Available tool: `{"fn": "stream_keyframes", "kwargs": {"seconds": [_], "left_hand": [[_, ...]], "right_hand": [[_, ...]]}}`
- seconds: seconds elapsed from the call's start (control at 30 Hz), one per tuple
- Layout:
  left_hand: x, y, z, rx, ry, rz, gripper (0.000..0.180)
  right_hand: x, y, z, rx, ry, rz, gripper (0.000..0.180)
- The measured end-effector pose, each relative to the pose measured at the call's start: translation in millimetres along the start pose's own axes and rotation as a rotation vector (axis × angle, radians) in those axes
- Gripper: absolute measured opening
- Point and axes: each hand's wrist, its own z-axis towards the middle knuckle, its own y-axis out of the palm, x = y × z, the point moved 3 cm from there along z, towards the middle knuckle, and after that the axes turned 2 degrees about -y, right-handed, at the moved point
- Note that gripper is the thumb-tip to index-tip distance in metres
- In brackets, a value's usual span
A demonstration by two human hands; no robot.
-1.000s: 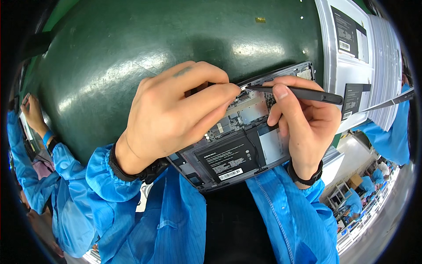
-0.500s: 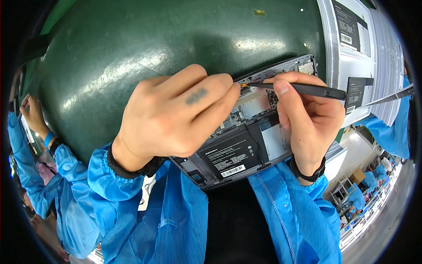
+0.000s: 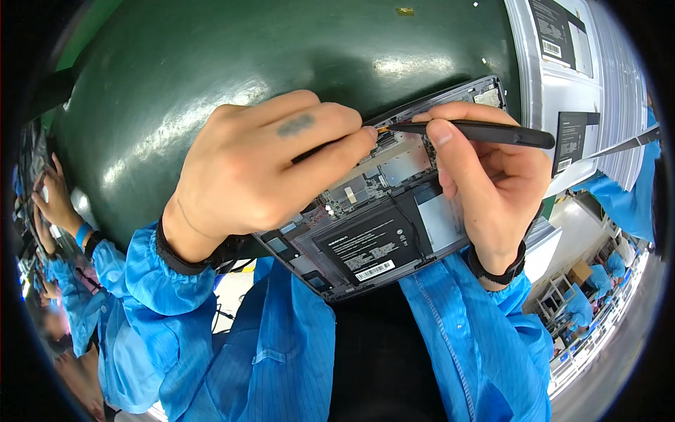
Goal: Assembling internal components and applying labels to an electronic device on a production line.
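An opened laptop-like device (image 3: 351,204) lies tilted in front of me, its circuit board and black battery (image 3: 370,243) exposed. My right hand (image 3: 492,169) grips black tweezers (image 3: 485,132), whose tips point left at the device's far edge. A tiny orange strip (image 3: 383,129) shows at those tips, right beside my left fingertips. My left hand (image 3: 253,165) is closed over the far left part of the device, fingers bent and pressed together. Whatever sits between its fingertips is hidden from view.
A stack of white trays (image 3: 562,91) with black batteries stands at the right edge of the green table (image 3: 211,77). A small yellowish piece (image 3: 405,11) lies at the far side. Another person's hand (image 3: 60,200) is at far left.
My left hand has shifted slightly left and away from me, uncovering more of the circuit board. The tweezer tips have moved a little left with it.
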Motion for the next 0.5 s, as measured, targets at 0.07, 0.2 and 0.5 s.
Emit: {"fn": "stream_keyframes", "kwargs": {"seconds": [0.07, 0.2, 0.5], "left_hand": [[-2.9, 2.8, -3.7, 0.083, -0.056, -0.094, 0.035], [-3.5, 3.6, -3.5, 0.115, -0.101, -0.148, 0.033], [-6.2, 3.4, -3.8, 0.119, -0.098, -0.161, 0.030]], "right_hand": [[0.6, -1.9, 1.7, -0.033, 0.007, 0.009, 0.017], [-3.3, -1.5, 4.0, -0.068, 0.045, 0.028, 0.018], [-3.5, 1.0, 7.7, -0.046, 0.057, 0.136, 0.018]]}}
